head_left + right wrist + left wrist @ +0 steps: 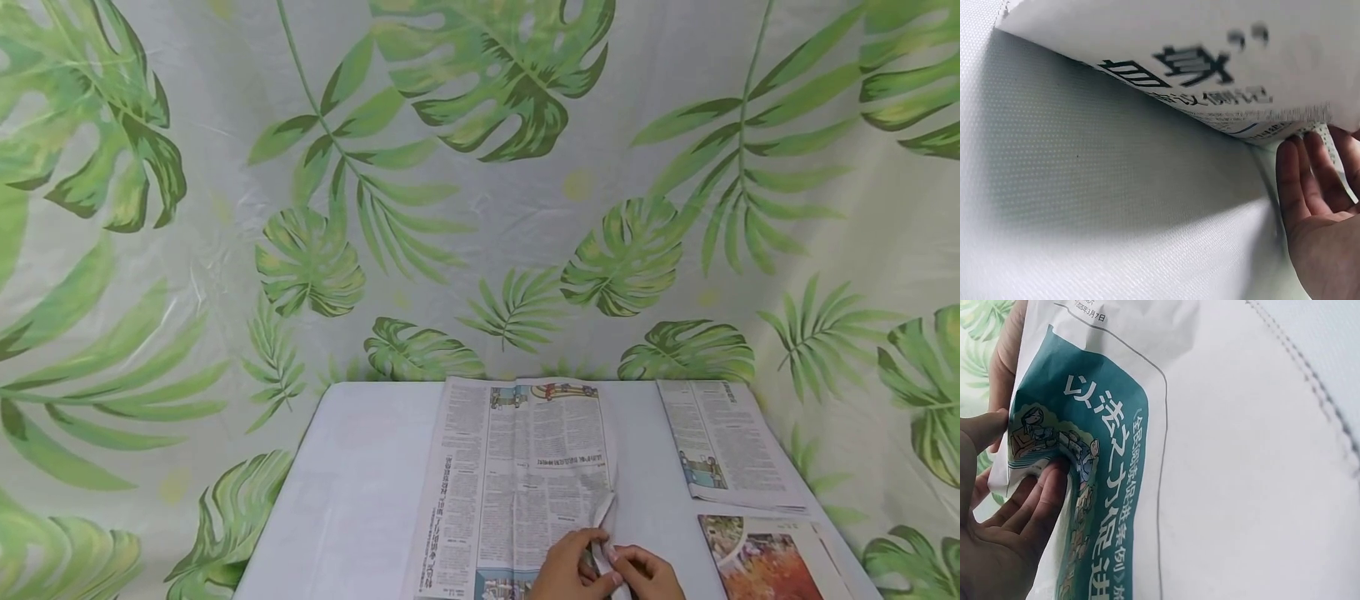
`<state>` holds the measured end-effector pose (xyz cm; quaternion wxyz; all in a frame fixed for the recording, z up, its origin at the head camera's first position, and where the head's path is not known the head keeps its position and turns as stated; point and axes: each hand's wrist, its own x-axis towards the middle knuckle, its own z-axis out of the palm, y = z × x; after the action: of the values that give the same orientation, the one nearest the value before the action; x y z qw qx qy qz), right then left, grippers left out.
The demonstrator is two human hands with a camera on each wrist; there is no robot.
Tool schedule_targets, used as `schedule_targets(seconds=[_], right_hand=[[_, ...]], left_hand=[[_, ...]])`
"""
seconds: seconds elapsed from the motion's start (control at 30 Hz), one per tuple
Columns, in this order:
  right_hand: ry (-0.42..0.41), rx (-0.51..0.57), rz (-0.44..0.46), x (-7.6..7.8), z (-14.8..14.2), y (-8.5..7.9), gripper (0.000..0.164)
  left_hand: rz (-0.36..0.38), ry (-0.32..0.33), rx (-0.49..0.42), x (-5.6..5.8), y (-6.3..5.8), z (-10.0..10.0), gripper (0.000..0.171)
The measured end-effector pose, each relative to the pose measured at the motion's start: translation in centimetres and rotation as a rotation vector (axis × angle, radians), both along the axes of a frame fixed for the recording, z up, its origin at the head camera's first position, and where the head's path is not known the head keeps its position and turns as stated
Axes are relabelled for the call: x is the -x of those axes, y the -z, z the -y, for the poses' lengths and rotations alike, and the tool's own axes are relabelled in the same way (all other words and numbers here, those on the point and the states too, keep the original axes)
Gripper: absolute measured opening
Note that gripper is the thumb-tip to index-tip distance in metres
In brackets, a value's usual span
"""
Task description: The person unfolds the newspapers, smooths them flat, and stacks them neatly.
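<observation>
A newspaper sheet lies spread on the white table, its near right edge lifted and bunched between the hands. My left hand pinches that raised edge. In the left wrist view, its thumb and curled fingers bend a page with a green printed panel. Close beside it, my right hand grips the same edge from the right. The right wrist view shows its fingers against the underside of the lifted newspaper, the thumb partly cut off by the frame.
A folded newspaper lies at the table's back right. In front of it is a printed sheet with a red-orange picture. The white tabletop shows left of the spread newspaper. A leaf-patterned curtain hangs behind the table.
</observation>
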<state>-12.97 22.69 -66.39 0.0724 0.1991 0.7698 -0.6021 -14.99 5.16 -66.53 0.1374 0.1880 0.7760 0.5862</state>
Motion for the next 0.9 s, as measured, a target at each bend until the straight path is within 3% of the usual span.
schedule_targets(seconds=[0.27,0.43,0.6,0.77,0.9], right_hand=[[-0.029,0.040,-0.032,-0.2,-0.3,0.2,0.026],[-0.044,0.044,-0.067,-0.3,-0.2,0.3,0.027],[-0.028,-0.054,-0.125,-0.3,-0.1,-0.1,0.038],[-0.046,-0.135,-0.167,-0.7,-0.1,-0.8,0.059],[-0.102,-0.239,-0.183,-1.0,-0.3,-1.1,0.057]], left_hand=[[0.070,-0.099,-0.055,-0.1,-0.1,-0.2,0.031],[0.029,-0.200,-0.084,-0.1,-0.3,-0.1,0.020],[0.018,-0.280,-0.092,-0.1,-0.5,0.4,0.011],[-0.041,-0.265,-0.048,0.1,-0.7,1.2,0.018],[-0.142,-0.230,-0.033,0.3,-0.7,2.0,0.028]])
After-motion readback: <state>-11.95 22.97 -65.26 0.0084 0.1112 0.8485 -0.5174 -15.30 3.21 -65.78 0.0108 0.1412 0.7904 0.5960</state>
